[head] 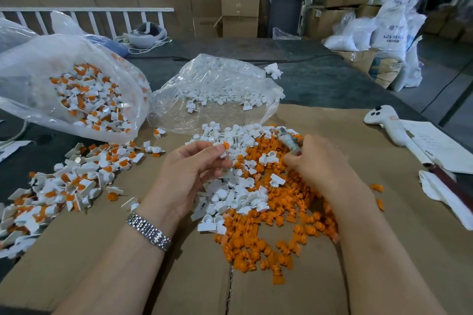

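Cardboard sheet (384, 212) on the desk (332, 79) is where it's all at. Your left grip (189, 169) is pinching a white cap (223, 149) with an orange plug in it, thumb and fingertips clamped on it, just above the mixed pile (256, 186) of loose white caps and orange plugs. Your right grip (317, 161) is curled tight round a small greyish cylinder tool (289, 141), near that cap over the same pile. Plugged caps sit in a heap (64, 186) to your left, with more in the big clear bag (84, 89).
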`<state>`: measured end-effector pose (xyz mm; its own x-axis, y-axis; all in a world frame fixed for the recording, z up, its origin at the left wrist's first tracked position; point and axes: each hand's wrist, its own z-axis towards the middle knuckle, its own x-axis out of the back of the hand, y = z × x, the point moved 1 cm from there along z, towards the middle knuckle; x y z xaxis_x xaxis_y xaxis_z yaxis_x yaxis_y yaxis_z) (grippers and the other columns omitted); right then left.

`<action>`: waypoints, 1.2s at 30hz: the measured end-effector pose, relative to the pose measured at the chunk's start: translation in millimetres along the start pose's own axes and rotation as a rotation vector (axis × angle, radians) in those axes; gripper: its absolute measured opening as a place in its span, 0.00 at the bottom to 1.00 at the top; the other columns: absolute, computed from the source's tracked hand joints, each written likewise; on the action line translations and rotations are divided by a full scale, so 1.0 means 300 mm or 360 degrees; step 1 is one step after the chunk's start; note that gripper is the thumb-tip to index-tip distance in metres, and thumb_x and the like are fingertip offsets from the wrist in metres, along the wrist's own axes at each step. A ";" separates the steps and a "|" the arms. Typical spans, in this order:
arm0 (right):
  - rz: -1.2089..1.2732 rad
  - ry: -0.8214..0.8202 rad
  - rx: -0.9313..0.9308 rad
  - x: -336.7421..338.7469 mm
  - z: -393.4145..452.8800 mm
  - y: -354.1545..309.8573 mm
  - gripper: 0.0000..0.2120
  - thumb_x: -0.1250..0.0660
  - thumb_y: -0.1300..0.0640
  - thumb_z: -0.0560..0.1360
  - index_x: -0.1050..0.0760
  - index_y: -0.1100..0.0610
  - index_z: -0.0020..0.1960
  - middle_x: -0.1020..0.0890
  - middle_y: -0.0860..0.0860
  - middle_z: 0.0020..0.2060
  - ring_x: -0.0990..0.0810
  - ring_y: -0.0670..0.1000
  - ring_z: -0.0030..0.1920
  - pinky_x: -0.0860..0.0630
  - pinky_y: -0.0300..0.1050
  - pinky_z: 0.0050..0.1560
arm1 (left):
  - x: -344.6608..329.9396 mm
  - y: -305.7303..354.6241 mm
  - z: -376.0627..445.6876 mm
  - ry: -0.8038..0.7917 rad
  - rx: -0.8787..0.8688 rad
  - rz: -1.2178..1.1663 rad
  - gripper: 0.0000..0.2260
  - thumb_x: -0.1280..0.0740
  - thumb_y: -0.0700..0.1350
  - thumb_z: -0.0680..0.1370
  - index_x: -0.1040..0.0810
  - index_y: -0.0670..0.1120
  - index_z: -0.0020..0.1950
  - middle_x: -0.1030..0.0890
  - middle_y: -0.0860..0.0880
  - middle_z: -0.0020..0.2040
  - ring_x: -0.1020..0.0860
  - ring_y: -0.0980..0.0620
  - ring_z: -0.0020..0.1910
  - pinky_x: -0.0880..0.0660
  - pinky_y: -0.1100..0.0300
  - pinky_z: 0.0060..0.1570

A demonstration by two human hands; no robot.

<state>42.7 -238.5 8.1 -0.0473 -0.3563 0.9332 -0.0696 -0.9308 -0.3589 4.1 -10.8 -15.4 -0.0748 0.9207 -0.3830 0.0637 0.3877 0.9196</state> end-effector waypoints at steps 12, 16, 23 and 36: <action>0.1402 -0.0782 0.0303 0.113 -0.085 -0.055 0.08 0.35 0.61 0.81 0.21 0.60 0.58 0.16 0.62 0.50 0.16 0.55 0.44 0.16 0.53 0.50 | -0.001 0.013 -0.006 -0.0038 -0.0081 -0.0046 0.09 0.22 0.43 0.68 0.14 0.43 0.45 0.14 0.43 0.44 0.15 0.50 0.39 0.21 0.64 0.34; 0.1237 -0.0965 0.0415 0.091 -0.117 -0.095 0.10 0.38 0.58 0.83 0.24 0.64 0.57 0.15 0.58 0.45 0.15 0.56 0.45 0.16 0.52 0.48 | -0.004 0.024 -0.012 -0.0059 -0.0181 -0.0069 0.05 0.22 0.44 0.68 0.13 0.47 0.43 0.15 0.46 0.43 0.16 0.50 0.38 0.21 0.65 0.35; 0.0851 -0.0923 0.0538 0.069 -0.153 -0.144 0.13 0.39 0.51 0.84 0.25 0.61 0.54 0.15 0.57 0.46 0.14 0.57 0.48 0.18 0.57 0.52 | -0.009 0.029 -0.020 -0.0051 -0.0244 -0.0037 0.04 0.22 0.44 0.69 0.14 0.46 0.42 0.15 0.46 0.42 0.16 0.51 0.37 0.22 0.64 0.34; 0.0394 -0.0458 0.0566 0.034 -0.182 -0.198 0.20 0.38 0.41 0.81 0.28 0.55 0.40 0.20 0.54 0.35 0.19 0.54 0.34 0.20 0.56 0.40 | -0.002 0.022 -0.017 0.0035 -0.0188 0.0041 0.07 0.24 0.41 0.69 0.18 0.39 0.43 0.16 0.42 0.38 0.17 0.50 0.35 0.20 0.64 0.34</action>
<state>-8.1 -182.4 37.9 0.2600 -0.5307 0.8067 0.2542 -0.7684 -0.5874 -0.5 -9.0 -8.5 -0.0964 0.9286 -0.3582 -0.0519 0.3547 0.9335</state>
